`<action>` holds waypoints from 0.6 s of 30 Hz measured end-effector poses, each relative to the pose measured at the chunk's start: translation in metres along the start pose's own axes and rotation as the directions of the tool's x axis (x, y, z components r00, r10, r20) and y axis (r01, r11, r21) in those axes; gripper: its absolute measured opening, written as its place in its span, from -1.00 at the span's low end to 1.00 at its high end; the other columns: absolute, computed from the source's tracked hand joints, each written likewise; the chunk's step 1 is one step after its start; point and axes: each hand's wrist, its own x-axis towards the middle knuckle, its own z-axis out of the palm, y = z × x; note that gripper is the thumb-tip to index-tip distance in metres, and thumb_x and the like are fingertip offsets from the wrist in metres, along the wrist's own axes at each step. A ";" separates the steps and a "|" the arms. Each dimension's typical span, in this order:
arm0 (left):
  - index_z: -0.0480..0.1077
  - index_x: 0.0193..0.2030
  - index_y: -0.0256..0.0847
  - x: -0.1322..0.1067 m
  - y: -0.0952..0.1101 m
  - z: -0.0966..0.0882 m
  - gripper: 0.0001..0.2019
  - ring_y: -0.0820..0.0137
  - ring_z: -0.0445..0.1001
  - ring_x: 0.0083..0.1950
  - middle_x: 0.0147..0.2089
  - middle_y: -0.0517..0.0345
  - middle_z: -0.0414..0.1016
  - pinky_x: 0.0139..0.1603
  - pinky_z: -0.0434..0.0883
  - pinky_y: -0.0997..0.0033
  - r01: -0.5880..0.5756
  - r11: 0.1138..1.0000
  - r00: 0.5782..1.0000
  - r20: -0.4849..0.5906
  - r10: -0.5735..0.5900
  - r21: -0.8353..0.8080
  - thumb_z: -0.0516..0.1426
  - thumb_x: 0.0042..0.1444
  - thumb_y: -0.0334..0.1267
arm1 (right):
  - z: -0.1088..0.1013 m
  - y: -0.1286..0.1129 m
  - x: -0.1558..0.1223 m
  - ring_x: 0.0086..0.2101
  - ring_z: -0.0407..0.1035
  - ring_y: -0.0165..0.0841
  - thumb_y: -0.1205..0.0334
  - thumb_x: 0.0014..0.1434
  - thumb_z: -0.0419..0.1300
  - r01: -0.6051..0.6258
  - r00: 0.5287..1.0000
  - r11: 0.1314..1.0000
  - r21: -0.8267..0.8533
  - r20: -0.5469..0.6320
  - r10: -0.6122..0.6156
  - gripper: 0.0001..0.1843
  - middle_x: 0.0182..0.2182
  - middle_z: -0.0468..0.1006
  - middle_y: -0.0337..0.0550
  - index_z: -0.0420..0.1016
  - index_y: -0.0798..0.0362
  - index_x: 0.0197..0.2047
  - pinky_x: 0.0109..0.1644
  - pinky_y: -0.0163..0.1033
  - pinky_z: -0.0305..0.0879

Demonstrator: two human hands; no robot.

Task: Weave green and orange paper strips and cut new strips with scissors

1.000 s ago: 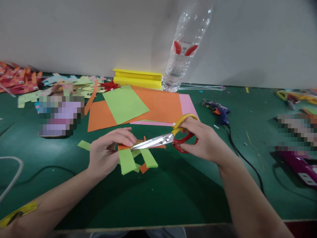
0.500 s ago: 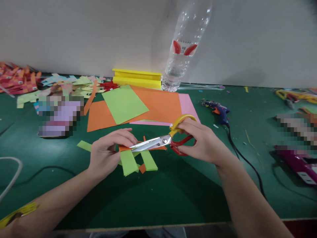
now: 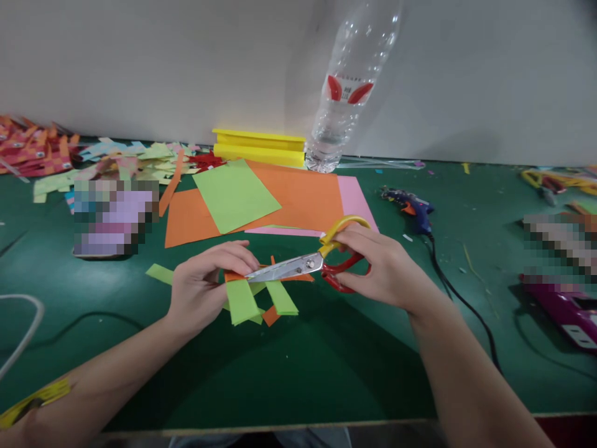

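Observation:
My left hand [image 3: 203, 286] pinches a small piece woven from orange and light-green paper strips [image 3: 254, 298], held just above the green table [image 3: 298, 367]. My right hand [image 3: 377, 264] grips scissors [image 3: 305, 264] with one yellow and one red handle. Their blades lie nearly closed across the top of the strips, tips pointing left toward my left fingers. Green strip ends hang down below the blades.
Behind the hands lie orange, light-green and pink paper sheets [image 3: 289, 196], a yellow folded stack [image 3: 259, 146] and a clear plastic bottle [image 3: 347, 93]. A blue glue gun [image 3: 410, 208] with a black cord lies to the right. Paper scraps [image 3: 116, 162] pile up at the back left.
The scissors' handles drew closer together and the blades closed a little on the strips. Both hands stayed almost in place.

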 end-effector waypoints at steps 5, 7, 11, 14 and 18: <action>0.44 -0.37 -0.12 0.000 0.000 0.000 -0.95 0.38 0.52 -0.36 -0.40 0.22 0.52 -0.02 0.43 0.09 0.007 1.000 1.000 -0.004 -0.007 0.002 0.25 0.03 -0.28 | 0.002 0.000 -0.001 -0.21 0.39 -0.23 0.31 0.01 0.17 -0.018 1.000 1.000 0.004 -0.001 0.018 -0.65 -0.18 0.48 -0.02 0.36 0.05 -0.08 -0.20 -0.15 0.37; 0.45 -0.37 -0.12 0.000 0.000 0.000 -0.95 0.38 0.52 -0.36 -0.40 0.21 0.52 -0.02 0.43 0.08 0.005 1.000 1.000 0.001 -0.005 0.001 0.25 0.03 -0.28 | 0.002 0.000 -0.001 -0.22 0.38 -0.24 0.32 -0.01 0.17 -0.024 1.000 1.000 0.001 0.006 0.024 -0.65 -0.18 0.47 -0.02 0.35 0.06 -0.09 -0.20 -0.15 0.37; 0.46 -0.35 -0.13 0.000 -0.001 -0.001 -0.95 0.38 0.51 -0.36 -0.38 0.20 0.52 -0.02 0.42 0.08 -0.001 1.000 1.000 0.013 0.001 -0.006 0.25 0.03 -0.31 | 0.000 -0.002 0.000 -0.23 0.37 -0.25 0.33 -0.03 0.17 -0.032 0.999 0.999 -0.006 0.018 0.032 -0.64 -0.19 0.45 -0.03 0.34 0.08 -0.10 -0.19 -0.16 0.36; 0.46 -0.34 -0.13 -0.001 -0.001 -0.001 -0.93 0.40 0.51 -0.36 -0.37 0.21 0.53 -0.02 0.42 0.11 -0.012 1.000 1.000 0.009 0.012 -0.009 0.25 0.02 -0.34 | 0.000 -0.003 0.000 -0.23 0.37 -0.26 0.32 -0.04 0.19 -0.032 0.999 0.999 -0.005 0.016 0.032 -0.62 -0.19 0.45 -0.03 0.34 0.08 -0.09 -0.20 -0.17 0.37; 0.45 -0.35 -0.13 0.000 -0.002 0.000 -0.94 0.40 0.52 -0.38 -0.40 0.21 0.54 -0.03 0.44 0.11 -0.018 1.000 1.000 0.011 0.018 -0.004 0.25 0.02 -0.29 | 0.001 -0.004 0.001 -0.19 0.39 -0.23 0.32 -0.05 0.19 -0.020 1.000 1.000 0.009 0.007 0.020 -0.62 -0.18 0.47 -0.03 0.36 0.07 -0.09 -0.17 -0.16 0.37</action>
